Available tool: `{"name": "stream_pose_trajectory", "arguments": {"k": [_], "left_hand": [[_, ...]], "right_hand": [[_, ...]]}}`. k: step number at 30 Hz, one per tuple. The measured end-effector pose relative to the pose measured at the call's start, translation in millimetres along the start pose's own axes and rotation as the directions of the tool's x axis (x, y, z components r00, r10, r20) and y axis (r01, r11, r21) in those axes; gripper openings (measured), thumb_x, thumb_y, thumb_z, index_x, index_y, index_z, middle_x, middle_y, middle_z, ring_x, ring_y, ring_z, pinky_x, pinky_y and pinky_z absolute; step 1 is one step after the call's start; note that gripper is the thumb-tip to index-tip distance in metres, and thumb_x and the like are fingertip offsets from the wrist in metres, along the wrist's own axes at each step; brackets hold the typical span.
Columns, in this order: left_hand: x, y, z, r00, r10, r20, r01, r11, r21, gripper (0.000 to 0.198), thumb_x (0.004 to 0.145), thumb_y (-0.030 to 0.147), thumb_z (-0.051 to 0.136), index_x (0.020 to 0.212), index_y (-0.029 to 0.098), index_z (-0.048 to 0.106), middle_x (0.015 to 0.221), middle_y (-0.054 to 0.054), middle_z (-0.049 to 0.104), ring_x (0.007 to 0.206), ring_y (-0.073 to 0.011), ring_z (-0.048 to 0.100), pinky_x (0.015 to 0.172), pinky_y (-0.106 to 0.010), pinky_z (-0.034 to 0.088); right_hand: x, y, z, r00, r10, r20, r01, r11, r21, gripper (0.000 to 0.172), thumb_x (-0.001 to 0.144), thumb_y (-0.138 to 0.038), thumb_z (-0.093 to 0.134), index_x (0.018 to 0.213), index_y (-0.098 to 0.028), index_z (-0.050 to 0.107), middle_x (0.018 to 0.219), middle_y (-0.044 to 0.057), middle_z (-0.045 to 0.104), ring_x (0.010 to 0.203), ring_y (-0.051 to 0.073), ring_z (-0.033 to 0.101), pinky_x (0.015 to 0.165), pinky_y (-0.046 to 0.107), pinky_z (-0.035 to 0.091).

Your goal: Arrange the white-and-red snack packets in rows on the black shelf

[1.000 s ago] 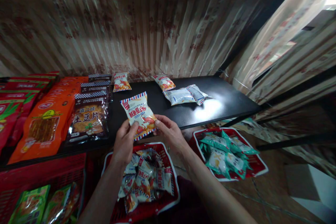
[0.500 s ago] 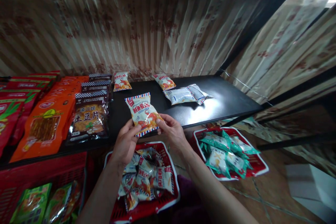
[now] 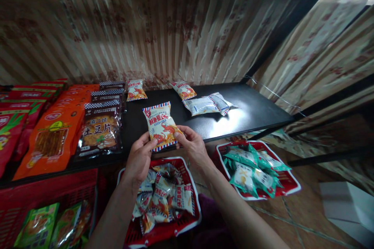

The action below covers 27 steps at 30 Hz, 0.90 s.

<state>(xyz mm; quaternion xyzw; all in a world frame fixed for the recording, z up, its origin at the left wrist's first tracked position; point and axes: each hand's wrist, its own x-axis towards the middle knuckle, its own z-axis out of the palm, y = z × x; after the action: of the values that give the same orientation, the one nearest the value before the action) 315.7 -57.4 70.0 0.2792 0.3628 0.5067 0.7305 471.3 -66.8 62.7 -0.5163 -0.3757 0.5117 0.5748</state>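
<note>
Between my two hands is a white and orange snack bag [image 3: 161, 124] with striped ends, its printed front facing me. My left hand [image 3: 140, 155] pinches its lower left corner, thumb on the front. The lower right edge is gripped by my right hand [image 3: 191, 142]. Behind it on the black shelf [image 3: 251, 105], a matching bag [image 3: 136, 90] leans at the back left and another [image 3: 184, 90] lies farther right. Silvery white bags [image 3: 201, 106] lie face down beside that one. Below my hands, a red basket [image 3: 196, 198] holds several more of the same bags.
Brown potato-chip bags [image 3: 101, 128], orange packets [image 3: 48, 140] and red packets [image 3: 13, 124] fill the shelf's left. A red basket of green bags [image 3: 244, 177] stands on the floor at right, near a white box [image 3: 347, 206]. Another red basket [image 3: 58, 186] holds green packets lower left.
The held snack bag has turned slightly and shifted a little to the right, so its front faces me more squarely. Both hands keep their grip on it.
</note>
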Motion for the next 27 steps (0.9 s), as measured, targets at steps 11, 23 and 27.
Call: {"name": "stream_pose_trajectory", "arguments": {"k": [11,23,27], "left_hand": [[0,-11,7.4,0.999,0.017,0.044,-0.015,0.999,-0.037,0.036,0.069,0.020,0.070,0.104,0.017,0.065,0.105,-0.007,0.070,0.104,-0.0206,0.061,0.095,-0.032,0.041],[-5,-1,9.6,0.957,0.257,-0.134,-0.246,0.965,0.090,0.072,0.073,0.023,0.069,0.136,0.027,0.034,0.118,-0.006,0.064,0.110,-0.0179,0.057,0.092,-0.029,0.043],[-9,8,12.2,0.950,0.287,-0.126,-0.273,0.955,0.115,0.068,0.076,0.030,0.067,0.136,0.027,0.036,0.119,-0.006,0.063,0.112,-0.0189,0.056,0.093,-0.029,0.044]], "right_hand": [[-9,7,13,0.992,-0.122,-0.027,0.123,0.991,0.046,0.038,0.068,-0.034,0.074,0.102,-0.024,0.061,0.093,0.001,0.068,0.082,0.018,0.062,0.076,0.031,0.050],[-16,10,6,0.847,-0.527,0.072,0.501,0.744,-0.443,0.028,0.081,-0.024,0.062,0.109,-0.025,0.065,0.083,0.001,0.058,0.074,0.015,0.055,0.066,0.026,0.044],[-18,8,9,0.828,-0.551,0.103,0.529,0.708,-0.468,0.028,0.081,-0.022,0.062,0.109,-0.025,0.065,0.081,0.000,0.057,0.071,0.014,0.054,0.064,0.025,0.044]]}}
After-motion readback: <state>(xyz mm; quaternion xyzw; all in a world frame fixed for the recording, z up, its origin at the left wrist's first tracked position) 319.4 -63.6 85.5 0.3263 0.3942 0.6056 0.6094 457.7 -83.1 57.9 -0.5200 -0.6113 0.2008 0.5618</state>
